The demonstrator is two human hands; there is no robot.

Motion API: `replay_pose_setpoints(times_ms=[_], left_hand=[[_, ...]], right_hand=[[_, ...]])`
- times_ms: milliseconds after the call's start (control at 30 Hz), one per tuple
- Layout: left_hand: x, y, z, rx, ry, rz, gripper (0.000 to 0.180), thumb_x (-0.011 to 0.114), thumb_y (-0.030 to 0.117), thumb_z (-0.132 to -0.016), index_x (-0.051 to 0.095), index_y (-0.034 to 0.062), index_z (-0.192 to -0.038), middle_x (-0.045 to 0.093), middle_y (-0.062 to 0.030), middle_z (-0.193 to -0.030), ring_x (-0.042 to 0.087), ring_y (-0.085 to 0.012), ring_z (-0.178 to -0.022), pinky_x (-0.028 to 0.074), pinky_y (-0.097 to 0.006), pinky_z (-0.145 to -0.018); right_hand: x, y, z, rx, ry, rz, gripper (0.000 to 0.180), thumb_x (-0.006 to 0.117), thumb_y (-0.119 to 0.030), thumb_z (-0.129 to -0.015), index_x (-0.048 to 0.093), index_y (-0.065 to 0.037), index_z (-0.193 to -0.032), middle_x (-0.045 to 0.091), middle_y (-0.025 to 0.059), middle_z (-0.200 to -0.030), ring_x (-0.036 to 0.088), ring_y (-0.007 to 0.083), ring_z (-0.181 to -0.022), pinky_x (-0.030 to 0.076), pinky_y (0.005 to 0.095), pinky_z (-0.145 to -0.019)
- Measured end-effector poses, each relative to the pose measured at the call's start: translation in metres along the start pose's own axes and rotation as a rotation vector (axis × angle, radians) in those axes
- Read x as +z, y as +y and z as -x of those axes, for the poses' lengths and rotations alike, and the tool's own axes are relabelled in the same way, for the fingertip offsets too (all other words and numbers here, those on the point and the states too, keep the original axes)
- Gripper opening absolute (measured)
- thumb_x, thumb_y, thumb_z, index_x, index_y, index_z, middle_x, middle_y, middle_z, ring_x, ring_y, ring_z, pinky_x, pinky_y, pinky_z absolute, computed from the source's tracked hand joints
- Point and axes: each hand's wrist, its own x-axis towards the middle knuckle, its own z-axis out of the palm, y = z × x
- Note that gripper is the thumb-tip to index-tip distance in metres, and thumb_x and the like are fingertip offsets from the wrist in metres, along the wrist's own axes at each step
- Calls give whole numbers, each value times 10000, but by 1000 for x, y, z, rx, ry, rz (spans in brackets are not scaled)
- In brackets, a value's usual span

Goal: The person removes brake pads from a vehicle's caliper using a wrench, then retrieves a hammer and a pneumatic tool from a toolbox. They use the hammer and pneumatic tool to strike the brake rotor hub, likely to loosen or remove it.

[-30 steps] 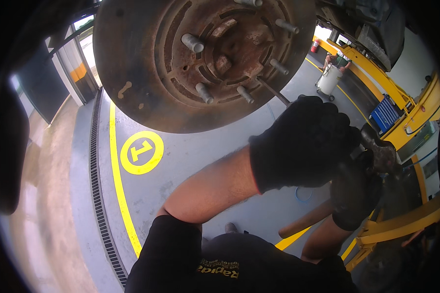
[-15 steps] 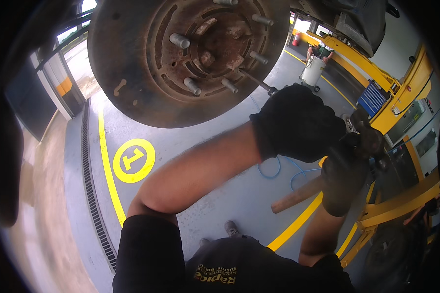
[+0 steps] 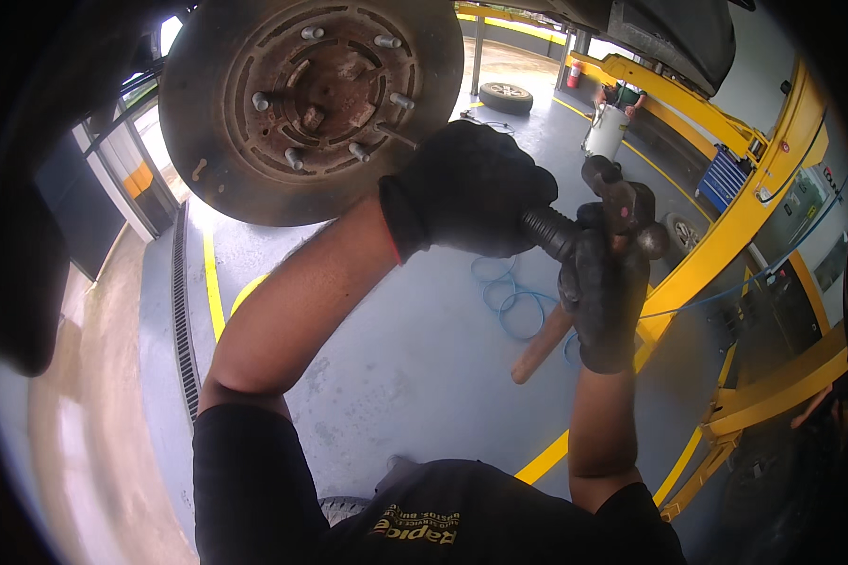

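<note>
A rusty brake disc (image 3: 221,174) with several wheel studs stands at the upper left. My left hand (image 3: 481,188), in a black glove, is wrapped round a screwdriver-like tool (image 3: 548,232) with a ribbed black handle. Its thin shaft reaches toward the disc's hub, where the tip looks to meet the rusty centre; the glove covers the middle of it. Closed on a hammer (image 3: 543,347) is my gloved right hand (image 3: 601,297), gripping the wooden handle close beneath the metal head. The hammer head is beside the handle end of the tool.
A yellow lift arm and post (image 3: 716,231) rise at the right. Blue hose (image 3: 513,306) coils on the grey floor. Farther back are a wheel (image 3: 506,98), a white tank (image 3: 606,132) with a person by it, and a blue tool cabinet (image 3: 723,179). A drain grate (image 3: 183,311) runs along the left.
The view has shifted, so the disc appears smaller and farther left. Both hands sit farther left in the picture. The hammer, blurred before, is now sharp, and the tool's ribbed handle end shows.
</note>
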Motion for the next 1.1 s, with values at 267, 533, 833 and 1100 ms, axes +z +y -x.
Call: replay_pose_setpoints(times_ms=[267, 533, 833, 1100], left_hand=[[2, 5, 7, -101, -29, -74, 156, 740, 273, -572, 636, 197, -660, 600, -14, -599, 630, -231, -593, 482, -365, -578], [-7, 11, 7, -133, -110, -115, 159, 737, 278, -586, 625, 177, -638, 590, -29, -591, 619, -249, -584, 478, -374, -563], [-5, 8, 11, -71, -106, -147, 274, 708, 281, -689, 528, 159, -521, 546, -50, -547, 583, -271, -546, 458, -379, -533], [-6, 2, 9, -43, -44, -96, 276, 728, 297, -676, 537, 146, -548, 551, -54, -562, 572, -279, -545, 455, -378, -526]], right_hand=[[-213, 100, 122, 926, 28, 1125, 543, 507, -604, -871, 542, -66, -805, 490, 26, -630, 437, 109, -488, 343, 258, -482], [-204, 75, 133, 799, -205, 903, 482, 565, -541, -902, 591, -64, -831, 557, 32, -608, 512, 131, -501, 408, 280, -505], [-190, 96, 168, 459, -72, 889, 289, 582, -310, -966, 592, -55, -828, 579, 35, -714, 594, 118, -633, 455, 292, -535], [-101, 105, 94, -287, -287, 519, 135, 594, -103, -910, 563, -48, -791, 528, 19, -576, 498, 102, -468, 384, 237, -436]])
